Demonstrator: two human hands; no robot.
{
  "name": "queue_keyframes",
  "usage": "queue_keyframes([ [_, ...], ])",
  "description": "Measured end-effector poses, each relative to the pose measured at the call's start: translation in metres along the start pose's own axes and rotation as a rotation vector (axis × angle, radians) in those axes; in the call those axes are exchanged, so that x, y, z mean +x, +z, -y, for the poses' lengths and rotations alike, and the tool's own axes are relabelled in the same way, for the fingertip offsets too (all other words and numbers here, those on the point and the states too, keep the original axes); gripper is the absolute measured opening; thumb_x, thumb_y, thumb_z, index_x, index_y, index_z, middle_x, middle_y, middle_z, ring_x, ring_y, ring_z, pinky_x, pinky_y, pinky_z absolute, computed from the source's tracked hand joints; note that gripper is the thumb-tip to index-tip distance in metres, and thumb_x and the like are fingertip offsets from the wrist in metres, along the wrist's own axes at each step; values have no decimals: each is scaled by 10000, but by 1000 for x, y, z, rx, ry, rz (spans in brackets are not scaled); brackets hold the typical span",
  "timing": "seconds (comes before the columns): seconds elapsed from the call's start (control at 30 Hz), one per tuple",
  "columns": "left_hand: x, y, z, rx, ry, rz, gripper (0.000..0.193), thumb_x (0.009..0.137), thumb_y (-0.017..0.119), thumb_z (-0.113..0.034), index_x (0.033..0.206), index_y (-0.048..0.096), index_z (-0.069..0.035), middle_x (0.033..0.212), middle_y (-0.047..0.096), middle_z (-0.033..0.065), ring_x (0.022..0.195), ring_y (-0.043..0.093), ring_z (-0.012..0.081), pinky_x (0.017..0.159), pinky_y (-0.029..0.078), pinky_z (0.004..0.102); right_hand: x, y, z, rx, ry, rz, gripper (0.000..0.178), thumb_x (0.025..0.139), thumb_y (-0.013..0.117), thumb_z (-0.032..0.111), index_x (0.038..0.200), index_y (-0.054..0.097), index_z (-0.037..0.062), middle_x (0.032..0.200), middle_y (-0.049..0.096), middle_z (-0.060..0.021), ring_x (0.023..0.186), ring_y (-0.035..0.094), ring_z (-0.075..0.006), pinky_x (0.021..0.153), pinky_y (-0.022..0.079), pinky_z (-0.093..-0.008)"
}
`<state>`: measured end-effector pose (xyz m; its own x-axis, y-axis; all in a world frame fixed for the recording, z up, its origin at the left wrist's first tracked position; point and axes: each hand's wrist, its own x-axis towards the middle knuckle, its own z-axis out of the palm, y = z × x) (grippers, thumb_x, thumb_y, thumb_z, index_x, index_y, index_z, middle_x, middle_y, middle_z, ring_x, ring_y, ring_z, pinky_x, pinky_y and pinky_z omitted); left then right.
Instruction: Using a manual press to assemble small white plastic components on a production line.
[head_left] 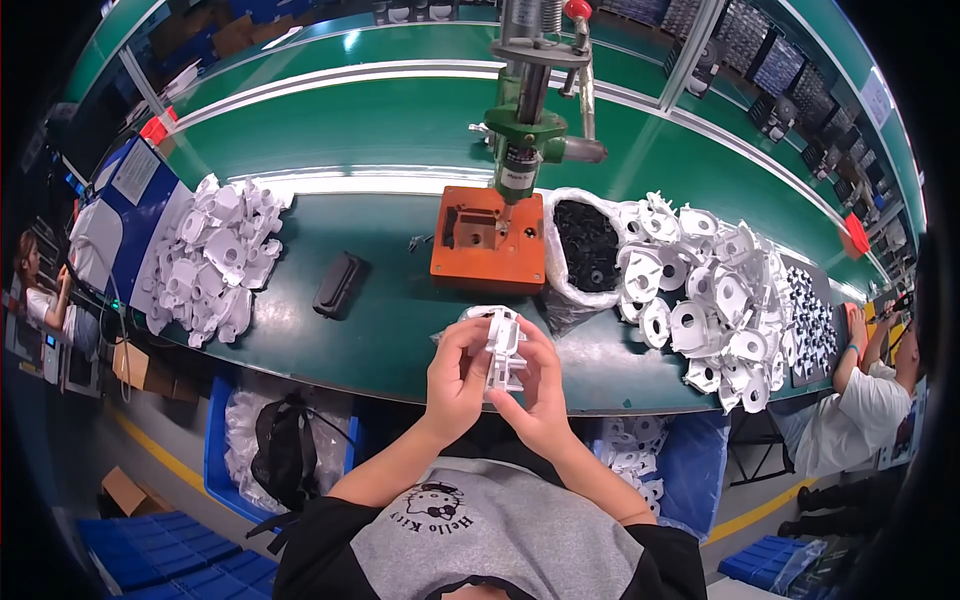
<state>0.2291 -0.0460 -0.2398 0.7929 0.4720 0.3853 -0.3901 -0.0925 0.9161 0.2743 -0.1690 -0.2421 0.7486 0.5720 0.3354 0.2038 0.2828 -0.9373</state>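
Between my two hands, over the front edge of the green bench, is a white molded plastic part point(504, 350) seen edge-on. My left hand point(457, 375) grips its left side, and my right hand point(540, 385) has fingers wrapped round its right side. Just beyond my hands stands an orange fixture block point(487, 262) with a recess in its top. The green hand press point(525, 135) rises over that block, its red-knobbed lever at the upper right. To the block's right, a clear plastic bag point(585, 290) holds small black parts point(588, 240).
White plastic parts lie piled at left point(222, 255) and right point(715, 300). A dark case point(341, 284) rests left of the fixture. Below the bench are blue bins point(222, 455). Another person point(865, 400) works at far right beside a tray of small parts point(810, 325); one more sits far left.
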Motion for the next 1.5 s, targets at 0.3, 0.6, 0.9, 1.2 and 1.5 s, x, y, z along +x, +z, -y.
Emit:
queue_keyframes([
  [0.3,-5,-1,-3,-143,-138,25,255,942,483,-6,1196,490,13,1114,559,69,985,560,123,878,452,266,3,-4,0,-155,-31,-7,623,760,732,134,1273,385,63,1410,257,-178,1279,363,-301,981,415,-394],
  [0.6,0,-7,-3,-279,-141,-56,222,950,468,-2,1169,497,15,1178,551,98,1041,567,142,912,459,282,-6,-2,-9,-338,-39,90,744,724,771,127,1322,329,89,1421,233,-171,1273,382,-282,986,417,-406],
  [0.9,3,-7,-2,-338,-198,-96,184,968,478,-65,1135,505,9,1100,589,92,966,589,124,846,488,261,-3,-7,-9,-362,-145,46,815,698,786,105,1352,300,84,1418,256,-191,1269,390,-287,1001,399,-407],
  [1.2,13,-25,6,-543,-596,-2,166,943,533,-89,1089,529,-11,1000,619,77,860,615,105,745,522,252,5,-32,14,-375,-261,44,841,611,791,74,1310,324,82,1344,350,-181,1188,427,-291,1020,334,-404],
  [1.5,6,-30,8,-606,-645,281,119,904,547,-120,993,549,-41,951,600,35,842,586,87,721,484,228,6,-19,47,-768,-360,398,634,554,698,38,1165,575,156,1283,490,-79,1195,449,-302,970,333,-444],
])
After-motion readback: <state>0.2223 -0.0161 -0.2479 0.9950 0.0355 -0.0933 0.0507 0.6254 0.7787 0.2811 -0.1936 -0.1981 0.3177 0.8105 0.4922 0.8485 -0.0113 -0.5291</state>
